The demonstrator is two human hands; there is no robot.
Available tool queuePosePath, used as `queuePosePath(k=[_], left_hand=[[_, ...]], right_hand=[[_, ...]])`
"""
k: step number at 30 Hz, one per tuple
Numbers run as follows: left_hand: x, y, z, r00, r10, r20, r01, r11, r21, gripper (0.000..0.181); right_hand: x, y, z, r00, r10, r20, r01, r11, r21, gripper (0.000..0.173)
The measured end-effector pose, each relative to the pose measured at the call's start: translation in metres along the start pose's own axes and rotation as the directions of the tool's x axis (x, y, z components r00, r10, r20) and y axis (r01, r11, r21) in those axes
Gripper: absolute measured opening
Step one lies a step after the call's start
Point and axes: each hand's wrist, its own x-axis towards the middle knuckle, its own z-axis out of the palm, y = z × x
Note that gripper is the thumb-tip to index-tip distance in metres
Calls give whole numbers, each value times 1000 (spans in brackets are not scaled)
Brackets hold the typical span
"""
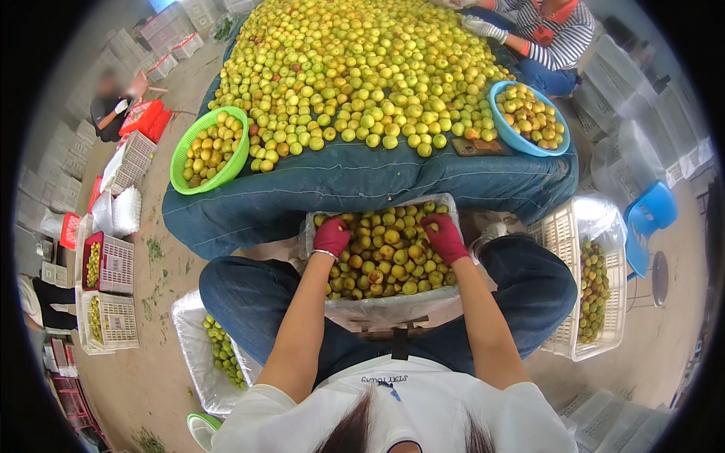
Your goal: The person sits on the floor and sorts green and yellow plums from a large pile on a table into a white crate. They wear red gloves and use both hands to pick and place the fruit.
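Between my knees stands a crate lined with clear plastic (391,308), filled with small round yellow-green fruits (391,255), many with brown patches. My left hand (331,236), in a dark red glove, is at the crate's left side over the fruits with its fingers curled. Opposite it, at the right side, my right hand (445,239) wears a matching glove, and its fingers are bent in too. Whether either hand has a fruit in it cannot be made out.
A table with a dark blue cloth (351,175) bears a heap of fruits, a green basket (244,153) and a blue basket (561,148). Fruit crates flank me, one lined (190,351), one white (558,232). A gloved co-worker (561,34) sits at the far right, beyond a blue chair (651,209).
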Motion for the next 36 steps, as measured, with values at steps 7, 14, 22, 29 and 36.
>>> queuePosePath(k=[7,14,22,29,36], left_hand=[[-5,39,7,924,77,-376,-127,986,-110,25],[0,42,5,956,133,-261,-141,990,-9,26],[-10,62,28,910,345,-229,-348,937,27,36],[-19,69,12,856,444,-266,-441,894,73,34],[-31,93,23,823,522,-223,-536,844,2,35]], right_hand=[[35,13,48,994,-108,-24,106,992,-66,21],[38,-23,41,910,-395,129,414,839,-353,28],[0,-63,55,951,-112,287,180,958,-222,37],[1,-22,-14,951,16,307,-127,930,345,40],[10,-21,-67,798,488,353,-574,795,198,52]])
